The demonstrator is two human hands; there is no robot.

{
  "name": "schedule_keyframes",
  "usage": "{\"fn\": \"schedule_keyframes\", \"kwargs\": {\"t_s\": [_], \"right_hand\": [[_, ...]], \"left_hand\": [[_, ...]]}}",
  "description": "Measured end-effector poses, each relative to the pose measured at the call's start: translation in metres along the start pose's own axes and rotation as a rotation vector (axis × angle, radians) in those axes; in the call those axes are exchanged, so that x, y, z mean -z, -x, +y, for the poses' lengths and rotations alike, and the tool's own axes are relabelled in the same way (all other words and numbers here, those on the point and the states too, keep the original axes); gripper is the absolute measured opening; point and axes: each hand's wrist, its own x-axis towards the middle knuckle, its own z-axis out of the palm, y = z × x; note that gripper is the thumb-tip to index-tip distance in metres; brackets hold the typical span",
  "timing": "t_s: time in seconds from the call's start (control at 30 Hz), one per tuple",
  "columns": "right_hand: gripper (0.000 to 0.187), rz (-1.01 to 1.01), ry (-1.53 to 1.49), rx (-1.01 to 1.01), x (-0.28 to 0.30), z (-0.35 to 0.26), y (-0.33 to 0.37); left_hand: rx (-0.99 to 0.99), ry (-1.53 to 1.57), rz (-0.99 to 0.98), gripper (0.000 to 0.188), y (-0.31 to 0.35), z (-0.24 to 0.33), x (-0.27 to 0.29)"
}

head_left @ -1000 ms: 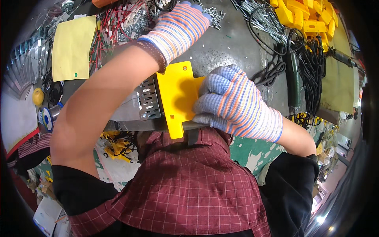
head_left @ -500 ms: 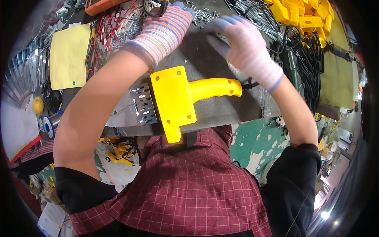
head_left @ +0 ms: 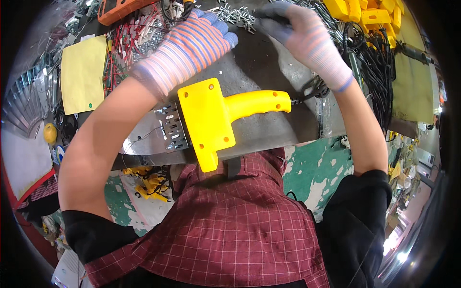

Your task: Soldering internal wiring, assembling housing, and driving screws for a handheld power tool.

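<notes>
Both my hands wear striped knit gloves. My left hand (head_left: 192,53) is closed, palm down, above the dark bench, left of the small screws (head_left: 235,15); whatever its fingers may hold is hidden. My right hand (head_left: 307,43) reaches from the right toward the same screws, thumb and forefinger apart, with nothing visible between them. Nearer to me lies a yellow plastic tool housing (head_left: 207,117) with a grooved handle pointing right and screw holes at its corners. A slotted metal plate (head_left: 172,126) sticks out on its left. From the handle's end runs a black cord (head_left: 314,89).
Red and white wires (head_left: 132,43) lie in a heap at the left, beside a yellow sheet (head_left: 82,74). An orange tool or case (head_left: 122,10) is behind them. Yellow plastic parts (head_left: 374,17) and bundled black cords (head_left: 382,72) fill the far right. The bench's front edge borders my apron (head_left: 230,216).
My left hand has drawn back toward me, away from the black-and-yellow corded thing at the top. My right hand has shifted slightly up and right, its fingers spreading near the screws.
</notes>
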Motion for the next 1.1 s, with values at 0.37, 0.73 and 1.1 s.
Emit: {"fn": "schedule_keyframes", "kwargs": {"t_s": [0.37,0.73,1.1], "right_hand": [[0.026,-0.116,-0.037,0.001,0.033,-0.035,0.102],[0.025,0.120,0.047,-0.021,-0.002,-0.035,0.122],[0.025,0.162,0.354,0.155,-0.010,-0.035,0.138]], "left_hand": [[0.291,1.414,-0.036,0.017,-0.009,0.034,0.043],[0.190,1.234,0.051,0.014,-0.014,0.058,0.051],[0.082,1.022,-0.052,0.034,0.007,0.056,0.055]]}}
